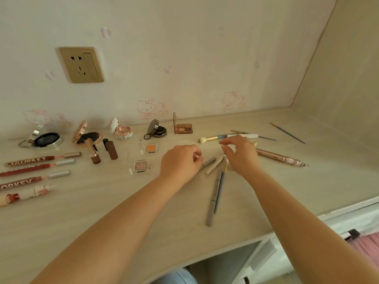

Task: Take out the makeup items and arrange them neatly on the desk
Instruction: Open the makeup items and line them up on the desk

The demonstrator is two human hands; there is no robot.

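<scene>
On the pale desk point(98, 206), my left hand point(181, 160) has curled fingers that pinch the near end of a thin grey pencil point(208, 162). My right hand point(240, 155) hovers with bent, spread fingers over a cluster of cream sticks point(214, 166) and holds nothing I can see. Two long grey pens point(215, 193) lie crossed below the hands. A puff-tipped brush point(211, 138) and a rose-gold pen point(281, 157) lie beyond my right hand.
Open compacts point(46, 138) and a small palette point(183, 128) stand in a row by the wall. Lip glosses point(39, 159), lipsticks point(111, 149) and two small eyeshadow pots point(151, 148) lie left. Thin brushes point(287, 132) lie far right. The desk's front edge drops off at lower right.
</scene>
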